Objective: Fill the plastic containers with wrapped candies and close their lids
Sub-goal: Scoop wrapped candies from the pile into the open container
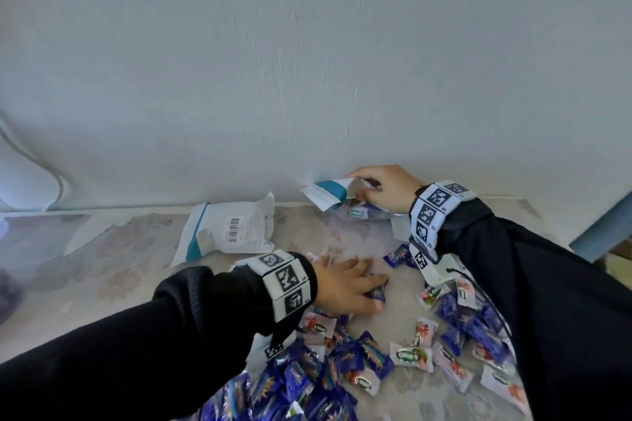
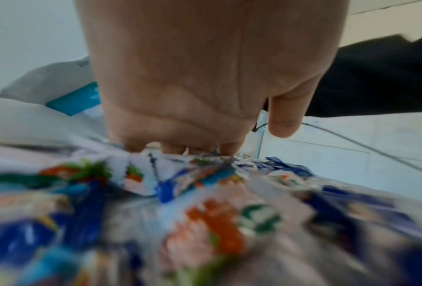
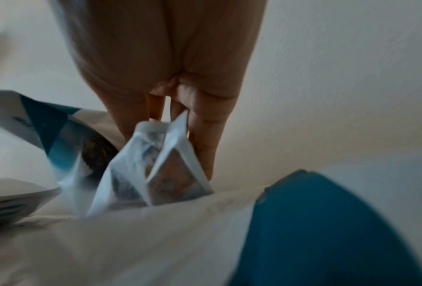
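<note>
My left hand [image 1: 345,284] lies flat at the centre of the table [image 1: 113,270], fingers spread and straight, pointing toward 3 o'clock; its fingertips [image 1: 378,280] press on a blue wrapped candy [image 1: 376,292]. The left wrist view shows those fingertips [image 2: 173,148] down among crinkled wrappers, though much of it is blurred.

My right hand [image 1: 386,190] is up at 1 o'clock, against the wall [image 1: 307,61], fingers curled round the torn top of an opened white-and-teal bag [image 1: 328,193] that stands at the table's far edge; the right wrist view shows my fingers [image 3: 205,123] pinching a folded corner of it. A second, fuller bag [image 1: 229,231] of the same kind lies flat at 11 o'clock, near the wall but apart from both hands.

The pile of wrapped candies [image 1: 342,369], blue ones and white ones mixed, spreads from 5 to 7 o'clock, with loose pieces trailing under my right sleeve [image 1: 547,284] at 4 o'clock. Bare tabletop runs from 8 to 10 o'clock, and a small bare patch sits between my two hands. The table's right edge shows at 3 o'clock beside a blue surface [image 1: 602,229].
</note>
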Available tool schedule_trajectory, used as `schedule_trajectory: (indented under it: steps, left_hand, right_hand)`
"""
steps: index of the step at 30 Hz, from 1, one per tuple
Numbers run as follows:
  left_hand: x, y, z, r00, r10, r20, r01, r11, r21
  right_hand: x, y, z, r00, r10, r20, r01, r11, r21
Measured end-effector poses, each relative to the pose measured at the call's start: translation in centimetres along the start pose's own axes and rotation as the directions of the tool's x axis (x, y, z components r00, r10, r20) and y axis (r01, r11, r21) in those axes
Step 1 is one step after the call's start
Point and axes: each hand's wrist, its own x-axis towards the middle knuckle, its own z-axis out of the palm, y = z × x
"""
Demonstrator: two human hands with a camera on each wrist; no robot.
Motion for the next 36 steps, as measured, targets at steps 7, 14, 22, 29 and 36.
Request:
schedule_trajectory:
  steps: [7, 14, 22, 29, 36]
  left_hand:
    - [-5.1, 1.6, 1.3, 0.969, 0.161, 0.189, -0.126, 0.975, -0.185]
    - [-4.3, 2.0, -1.3, 0.993, 0.025, -0.117, -0.07, 0.915, -0.396]
    - [1.6, 4.4, -3.1, 0.979, 0.023, -0.203, -0.05, 0.99, -0.13]
    - [6.0, 6.7, -5.0, 0.996, -0.025, -0.087, 0.017, 0.996, -0.091]
    - [4.1, 8.0, -2.9, 0.98, 0.174, 0.101, -0.177, 0.984, 0.02]
  right_hand:
    - [-3.1, 0.1, -1.4, 0.995, 0.015, 0.096, -0.004, 0.994, -0.11]
    - [-9.1, 3.6, -3.2, 0.934, 0.305, 0.185, -0.18, 0.851, -0.494]
    - [-9.5, 6.0, -3.9, 0.979, 0.196, -0.049, -0.2, 0.913, -0.354]
    - [-8.8, 6.4, -4.3, 0.976, 0.183, -0.118, -0.206, 0.951, -0.231]
    - [-13.4, 5.8, -3.7, 0.945, 0.294, -0.142, -0.314, 0.938, -0.147]
